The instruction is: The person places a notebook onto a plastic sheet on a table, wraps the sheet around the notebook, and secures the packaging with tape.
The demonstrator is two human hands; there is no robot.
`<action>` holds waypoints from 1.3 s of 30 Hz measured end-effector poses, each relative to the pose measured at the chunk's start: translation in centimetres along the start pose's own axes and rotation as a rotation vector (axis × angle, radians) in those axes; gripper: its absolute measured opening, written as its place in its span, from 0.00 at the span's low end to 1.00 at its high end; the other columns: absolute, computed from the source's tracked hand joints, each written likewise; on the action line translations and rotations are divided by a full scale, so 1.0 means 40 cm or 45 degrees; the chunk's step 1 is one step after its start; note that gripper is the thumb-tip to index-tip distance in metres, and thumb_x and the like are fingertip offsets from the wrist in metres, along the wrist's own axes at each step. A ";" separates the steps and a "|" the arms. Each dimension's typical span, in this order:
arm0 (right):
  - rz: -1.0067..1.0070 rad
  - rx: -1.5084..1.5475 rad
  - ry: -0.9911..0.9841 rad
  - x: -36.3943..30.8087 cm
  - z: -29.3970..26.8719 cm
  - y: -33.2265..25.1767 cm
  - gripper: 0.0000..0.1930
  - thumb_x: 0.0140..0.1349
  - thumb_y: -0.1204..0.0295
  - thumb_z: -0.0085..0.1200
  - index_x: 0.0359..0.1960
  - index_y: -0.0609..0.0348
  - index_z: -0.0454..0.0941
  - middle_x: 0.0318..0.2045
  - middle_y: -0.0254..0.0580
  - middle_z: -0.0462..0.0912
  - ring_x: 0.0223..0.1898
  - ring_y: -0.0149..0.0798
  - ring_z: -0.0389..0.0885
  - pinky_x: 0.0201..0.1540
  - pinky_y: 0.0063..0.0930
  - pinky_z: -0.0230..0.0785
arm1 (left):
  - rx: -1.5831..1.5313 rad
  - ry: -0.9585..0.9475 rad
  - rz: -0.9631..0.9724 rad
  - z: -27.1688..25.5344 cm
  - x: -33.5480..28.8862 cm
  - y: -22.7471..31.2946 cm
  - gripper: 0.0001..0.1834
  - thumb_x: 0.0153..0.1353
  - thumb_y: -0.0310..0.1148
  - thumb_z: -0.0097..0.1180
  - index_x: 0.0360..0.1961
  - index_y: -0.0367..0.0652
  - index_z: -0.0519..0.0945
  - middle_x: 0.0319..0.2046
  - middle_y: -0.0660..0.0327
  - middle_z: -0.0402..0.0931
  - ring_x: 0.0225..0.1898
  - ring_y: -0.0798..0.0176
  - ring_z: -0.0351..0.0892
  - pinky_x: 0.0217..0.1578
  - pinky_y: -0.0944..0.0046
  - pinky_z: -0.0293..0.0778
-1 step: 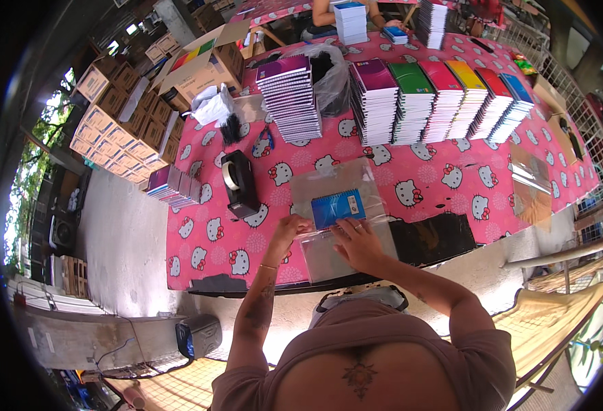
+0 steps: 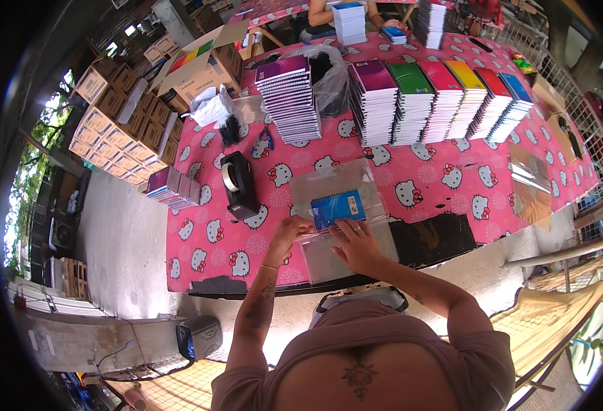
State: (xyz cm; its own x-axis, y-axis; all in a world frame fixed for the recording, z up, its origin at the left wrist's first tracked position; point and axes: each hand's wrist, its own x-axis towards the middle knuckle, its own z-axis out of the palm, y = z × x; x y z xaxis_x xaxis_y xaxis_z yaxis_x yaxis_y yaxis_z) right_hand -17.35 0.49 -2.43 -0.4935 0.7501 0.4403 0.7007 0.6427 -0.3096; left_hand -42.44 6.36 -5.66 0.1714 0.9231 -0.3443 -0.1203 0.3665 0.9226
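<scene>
A small blue spiral notebook (image 2: 342, 205) lies a little tilted on clear plastic sheeting (image 2: 325, 179) in front of me, with its wire coil along the far edge. My right hand (image 2: 356, 242) rests fingers spread at its near edge, touching the cover. By the near left corner, my left hand (image 2: 292, 233) has its fingers pinched together; a thin clear edge seems to be between them, but I cannot make it out surely. More clear sheeting (image 2: 335, 260) lies under my hands, towards the table's near edge.
A black tape dispenser (image 2: 238, 185) stands left of the sheeting. Behind are a tall purple notebook stack (image 2: 289, 103) and several coloured notebook stacks (image 2: 431, 103). Cartons (image 2: 130, 123) are piled at the left. Across the pink cat-print table (image 2: 281, 192), another person's arm (image 2: 320, 14) shows.
</scene>
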 end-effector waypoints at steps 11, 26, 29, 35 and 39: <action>0.154 -0.056 -0.072 0.031 0.020 -0.030 0.29 0.60 0.60 0.60 0.63 0.53 0.70 0.63 0.48 0.68 0.65 0.51 0.65 0.67 0.58 0.55 | -0.115 -0.169 -0.129 -0.042 0.014 0.021 0.13 0.68 0.36 0.51 0.37 0.35 0.78 0.39 0.51 0.82 0.41 0.58 0.85 0.44 0.60 0.81; 0.129 -0.098 -0.011 0.034 0.038 -0.023 0.26 0.56 0.67 0.61 0.59 0.48 0.74 0.60 0.43 0.71 0.63 0.47 0.69 0.66 0.56 0.57 | 1.723 -0.211 0.859 0.075 0.369 0.157 0.07 0.58 0.31 0.58 0.35 0.41 0.83 0.34 0.49 0.79 0.40 0.42 0.80 0.42 0.46 0.75; 0.135 -0.108 -0.004 0.032 0.036 -0.017 0.26 0.55 0.67 0.61 0.59 0.48 0.74 0.60 0.42 0.71 0.62 0.46 0.69 0.66 0.56 0.58 | 1.706 -0.166 0.858 0.107 0.370 0.158 0.05 0.56 0.30 0.60 0.33 0.41 0.78 0.34 0.50 0.78 0.41 0.43 0.79 0.42 0.46 0.75; 0.107 -0.135 -0.007 0.025 0.038 -0.007 0.30 0.54 0.67 0.62 0.61 0.47 0.72 0.60 0.42 0.71 0.63 0.47 0.68 0.65 0.56 0.57 | 1.657 -0.066 1.005 0.139 0.315 0.195 0.11 0.53 0.30 0.64 0.34 0.42 0.74 0.36 0.55 0.80 0.41 0.45 0.81 0.43 0.44 0.72; 0.052 -0.122 -0.005 0.023 0.029 0.000 0.30 0.54 0.68 0.61 0.62 0.47 0.71 0.59 0.42 0.71 0.62 0.46 0.68 0.64 0.54 0.57 | 1.664 -0.004 0.895 0.156 0.285 0.207 0.14 0.51 0.32 0.67 0.36 0.42 0.75 0.36 0.56 0.82 0.42 0.48 0.82 0.46 0.45 0.71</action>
State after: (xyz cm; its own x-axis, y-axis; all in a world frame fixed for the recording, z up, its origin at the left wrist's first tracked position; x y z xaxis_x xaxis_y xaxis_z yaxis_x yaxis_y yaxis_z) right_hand -18.40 1.34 -3.00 -0.4650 0.7763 0.4256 0.7666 0.5936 -0.2450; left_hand -35.40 19.17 -0.86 0.4544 0.8615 0.2266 0.7654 -0.5077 0.3955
